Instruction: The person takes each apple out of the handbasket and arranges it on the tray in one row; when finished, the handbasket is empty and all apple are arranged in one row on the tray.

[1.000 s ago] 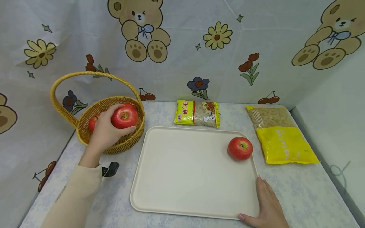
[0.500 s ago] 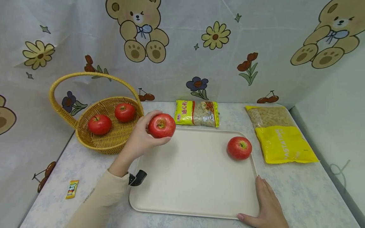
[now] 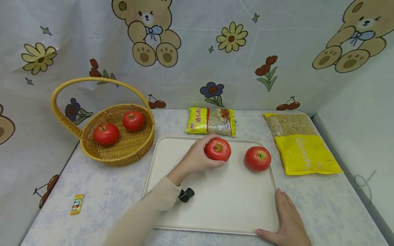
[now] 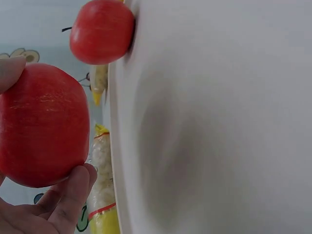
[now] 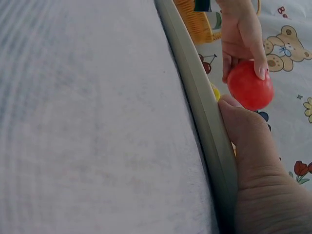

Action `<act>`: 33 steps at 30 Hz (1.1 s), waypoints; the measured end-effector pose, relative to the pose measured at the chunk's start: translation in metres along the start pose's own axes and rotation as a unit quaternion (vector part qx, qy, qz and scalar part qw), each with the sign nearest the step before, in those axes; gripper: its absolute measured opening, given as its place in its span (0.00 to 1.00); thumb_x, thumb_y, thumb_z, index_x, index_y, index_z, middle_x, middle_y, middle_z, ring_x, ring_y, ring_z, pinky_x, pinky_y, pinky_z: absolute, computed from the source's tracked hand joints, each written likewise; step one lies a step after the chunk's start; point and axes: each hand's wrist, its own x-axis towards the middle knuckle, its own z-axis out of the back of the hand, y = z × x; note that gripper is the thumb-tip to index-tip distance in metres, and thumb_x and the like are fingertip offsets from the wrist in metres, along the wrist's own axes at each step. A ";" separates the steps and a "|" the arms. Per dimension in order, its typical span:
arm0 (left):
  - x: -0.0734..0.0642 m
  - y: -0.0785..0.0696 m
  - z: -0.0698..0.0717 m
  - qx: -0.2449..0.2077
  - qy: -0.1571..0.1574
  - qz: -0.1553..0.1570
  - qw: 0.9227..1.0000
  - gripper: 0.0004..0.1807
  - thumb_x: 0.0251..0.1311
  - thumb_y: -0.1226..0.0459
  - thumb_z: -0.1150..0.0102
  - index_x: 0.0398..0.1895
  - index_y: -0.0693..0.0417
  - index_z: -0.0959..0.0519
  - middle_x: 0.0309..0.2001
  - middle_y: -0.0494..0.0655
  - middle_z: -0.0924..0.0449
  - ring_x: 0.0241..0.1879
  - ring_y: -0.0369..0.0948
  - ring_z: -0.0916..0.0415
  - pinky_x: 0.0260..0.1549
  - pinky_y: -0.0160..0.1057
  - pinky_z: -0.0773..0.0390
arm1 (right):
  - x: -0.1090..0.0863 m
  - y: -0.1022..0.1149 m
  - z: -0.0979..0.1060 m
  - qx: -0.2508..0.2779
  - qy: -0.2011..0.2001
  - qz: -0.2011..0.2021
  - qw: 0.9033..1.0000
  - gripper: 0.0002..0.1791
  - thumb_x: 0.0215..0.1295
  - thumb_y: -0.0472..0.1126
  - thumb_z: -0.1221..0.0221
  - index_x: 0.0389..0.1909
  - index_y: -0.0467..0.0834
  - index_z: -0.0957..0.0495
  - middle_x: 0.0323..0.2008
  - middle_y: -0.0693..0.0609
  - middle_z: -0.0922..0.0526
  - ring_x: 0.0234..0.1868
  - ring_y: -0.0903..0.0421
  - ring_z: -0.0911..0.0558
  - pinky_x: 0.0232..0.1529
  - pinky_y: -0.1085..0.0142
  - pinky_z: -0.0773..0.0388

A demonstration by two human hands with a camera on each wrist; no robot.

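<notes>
My left hand (image 3: 198, 155) grips a red apple (image 3: 217, 149) between thumb and fingers, over the back part of the off-white tray (image 3: 227, 208). In the left wrist view the held apple (image 4: 44, 126) hangs apart from the tray surface, with a shadow on the tray. A second apple (image 3: 258, 159) sits near the tray's back right corner, just right of the held one. My right hand (image 3: 289, 220) rests at the front right corner of the tray, fingers straight along the right rim, thumb (image 5: 253, 141) against the front rim.
Left of the tray stands a wicker basket (image 3: 123, 158) with a tall handle and two apples (image 3: 106, 134) inside. A small pasta bag (image 3: 211, 121) lies behind the tray, a larger yellow pasta bag (image 3: 303, 145) to its right. A small yellow packet (image 3: 77, 204) lies front left.
My left hand has lifted an apple out of the basket and carried it right, over the tray. The right hand has stayed at the tray's corner.
</notes>
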 end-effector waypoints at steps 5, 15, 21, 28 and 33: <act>0.013 0.007 -0.022 0.021 0.004 -0.006 1.000 0.42 0.45 0.54 0.22 0.66 0.35 0.31 0.56 0.42 0.25 0.56 0.42 0.28 0.45 0.37 0.19 | 0.000 0.000 -0.001 -0.006 -0.006 0.009 1.000 0.87 0.30 0.82 0.35 0.78 0.39 0.75 0.77 0.31 0.56 0.72 0.31 0.53 0.64 0.27 0.47; 0.025 0.013 -0.043 0.040 0.009 0.027 0.999 0.42 0.46 0.54 0.23 0.67 0.35 0.32 0.54 0.45 0.26 0.52 0.42 0.29 0.38 0.34 0.19 | -0.001 0.000 0.000 -0.008 -0.016 0.021 1.000 0.86 0.31 0.82 0.34 0.78 0.39 0.74 0.76 0.30 0.55 0.72 0.31 0.52 0.64 0.27 0.48; 0.029 0.013 -0.047 0.049 0.012 0.023 0.998 0.42 0.47 0.54 0.23 0.67 0.36 0.32 0.55 0.44 0.25 0.53 0.41 0.28 0.38 0.34 0.19 | -0.001 0.002 0.001 -0.007 -0.014 0.019 1.000 0.86 0.32 0.82 0.34 0.78 0.38 0.74 0.76 0.30 0.55 0.72 0.30 0.52 0.64 0.28 0.50; 0.032 0.014 -0.051 0.083 0.016 0.029 0.996 0.42 0.48 0.53 0.25 0.68 0.34 0.34 0.54 0.46 0.27 0.54 0.42 0.30 0.40 0.35 0.20 | -0.002 0.002 0.000 -0.006 -0.019 0.025 0.999 0.86 0.32 0.81 0.34 0.78 0.37 0.73 0.76 0.30 0.54 0.72 0.31 0.52 0.65 0.28 0.50; 0.032 0.014 -0.054 0.105 0.026 0.035 0.994 0.45 0.49 0.51 0.26 0.72 0.31 0.38 0.57 0.49 0.30 0.56 0.44 0.32 0.40 0.37 0.21 | -0.001 0.001 0.000 -0.007 -0.015 0.021 1.000 0.86 0.32 0.81 0.34 0.77 0.36 0.74 0.76 0.28 0.54 0.72 0.30 0.52 0.65 0.28 0.51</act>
